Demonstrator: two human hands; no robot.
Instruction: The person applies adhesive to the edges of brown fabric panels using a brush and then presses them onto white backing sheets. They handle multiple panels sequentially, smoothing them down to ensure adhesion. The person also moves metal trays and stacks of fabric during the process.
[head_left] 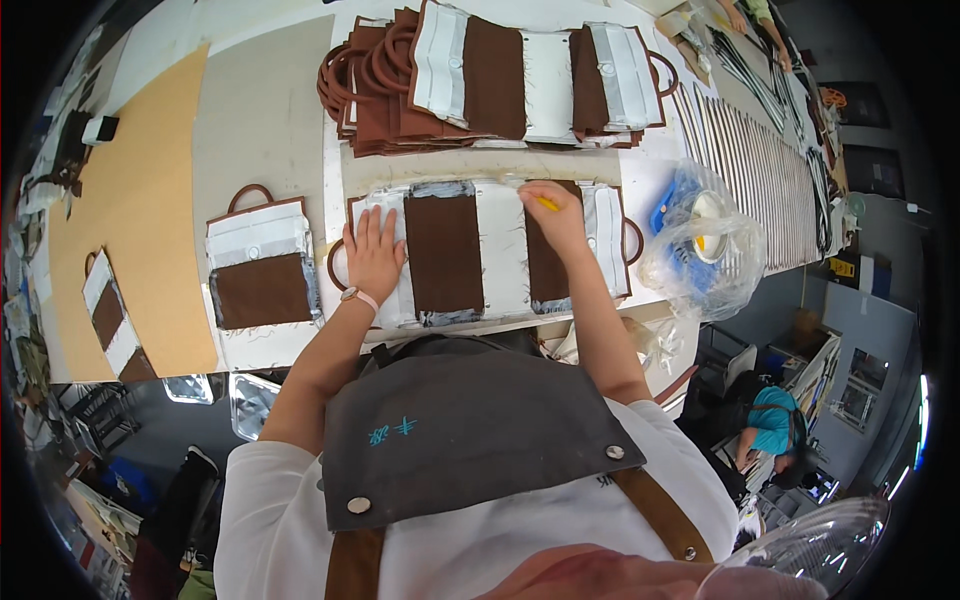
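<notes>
Brown-and-white bag panel [470, 250] lies flat on the long white worktable [270, 120], stretched between the person's two hands, and it is the biggest thing under them. Beyond the fingertips, further up the table, sits a thick stack of finished panels [480, 80] with looped brown handles; out past the left hand's little finger lies a single smaller panel [260, 265] on its own. Just off the right knuckles, toward the table edge, a crumpled clear plastic bag [700, 250] wraps a pot of what looks like glue. The left hand [373, 250] rests open, fingers spread and flat on the panel's white end, pinning it. The right hand [553, 215] is closed round a small yellow tool [546, 203], likely a brush or applicator, its tip at the panel's upper edge near a brown strip. To my eye the stroke would go best with the flat hand kept firm so the piece cannot creep, and the tool drawn evenly along the strip's border, staying off the brown face. I cannot tell whether the tip is actually touching the material.
</notes>
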